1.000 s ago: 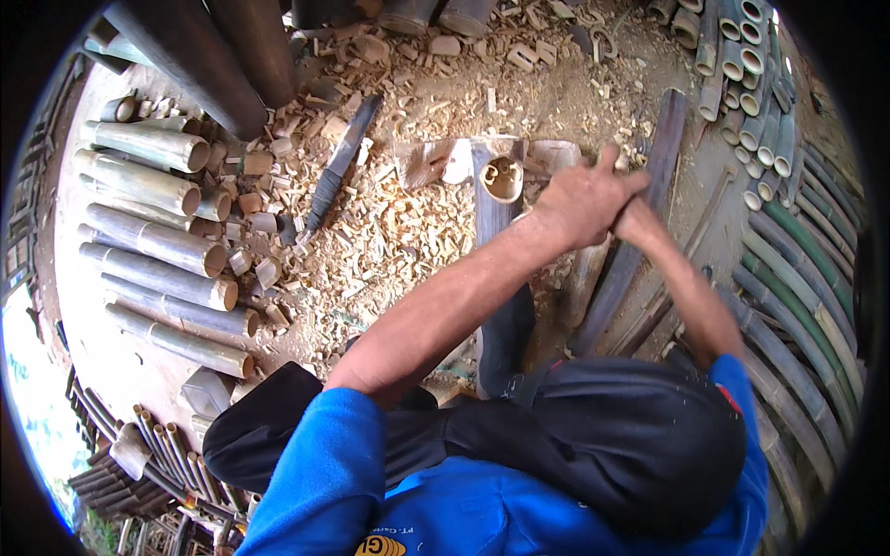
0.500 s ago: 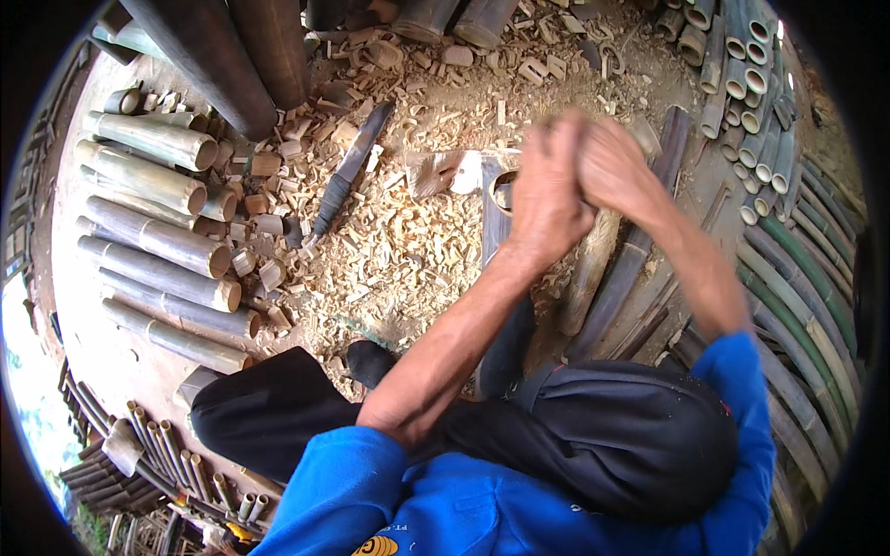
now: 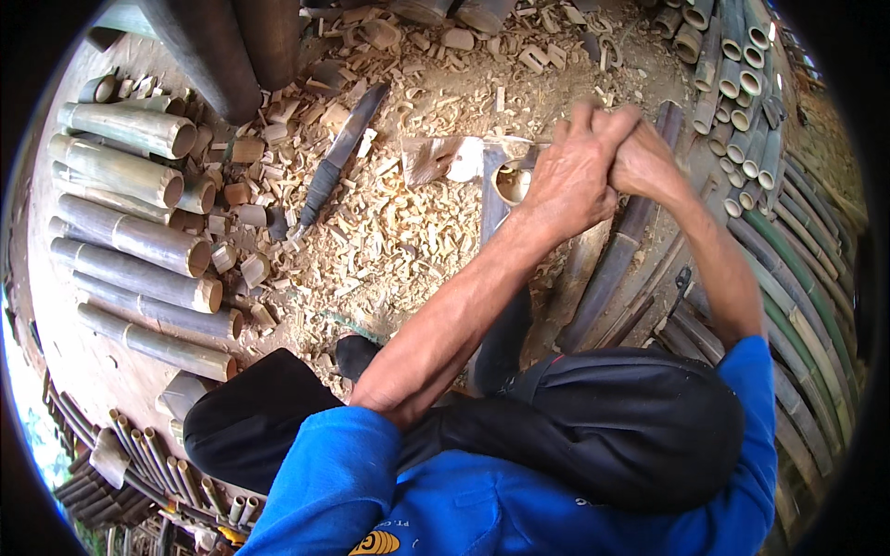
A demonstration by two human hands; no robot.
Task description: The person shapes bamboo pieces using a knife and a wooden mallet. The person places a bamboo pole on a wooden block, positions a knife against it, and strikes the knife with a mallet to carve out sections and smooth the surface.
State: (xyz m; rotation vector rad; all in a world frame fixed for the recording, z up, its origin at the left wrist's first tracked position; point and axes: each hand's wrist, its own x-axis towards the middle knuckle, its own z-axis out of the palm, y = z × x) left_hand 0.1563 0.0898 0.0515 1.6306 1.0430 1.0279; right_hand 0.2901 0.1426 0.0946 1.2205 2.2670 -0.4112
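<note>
Single view: head-worn fisheye camera, looking steeply down from above the person's own lap. Near field: blue sleeves and the clasped left hand [image 3: 575, 176] and right hand [image 3: 649, 162] at upper centre. Ground strewn with pale bamboo chips [image 3: 399, 232] fills the middle. Straight grey-green bamboo poles [image 3: 130, 241] bend along the left rim.

The ground [image 3: 417, 232] is bare dirt, covered with pale wood chips [image 3: 389, 250] and small cut bits. On the left, thick bamboo logs [image 3: 130, 241] lie side by side. On the right, thin bamboo poles [image 3: 742, 83] are stacked in a row. Daylight falls over everything, bright and warm.
</note>
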